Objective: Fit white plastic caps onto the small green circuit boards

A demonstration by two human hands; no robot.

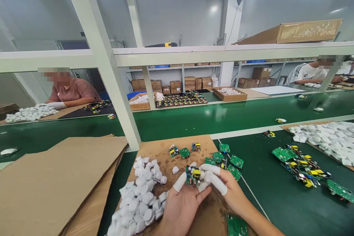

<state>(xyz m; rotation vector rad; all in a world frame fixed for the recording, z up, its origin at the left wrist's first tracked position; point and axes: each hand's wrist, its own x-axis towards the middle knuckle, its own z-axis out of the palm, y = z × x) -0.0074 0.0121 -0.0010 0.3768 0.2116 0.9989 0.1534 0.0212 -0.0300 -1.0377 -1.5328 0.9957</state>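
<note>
Plainly, left grip [181, 202] clamped on knobbly board [193, 175]; right grip [231, 187] touched it, closure unclear; white lumps [141, 206] lay heaped; bench [268, 191] gleamed green, wall [177, 11] grey.

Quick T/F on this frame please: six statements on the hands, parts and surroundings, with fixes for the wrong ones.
1. The left hand holds a green circuit board with a yellow block-shaped component. True.
2. The right hand is well away from that board. False: its fingertips are at the board's right side.
3. Loose, rounded white pieces are heaped on a brown cardboard sheet, left of the held board. True.
4. Every fingertip is bare. False: white finger caps cover several.
5. A cluster of green boards with yellow components lies on the dark green work surface, right of both hands. True.
6. The slanted white post stands right of both hands. False: it stands left of them.
</note>
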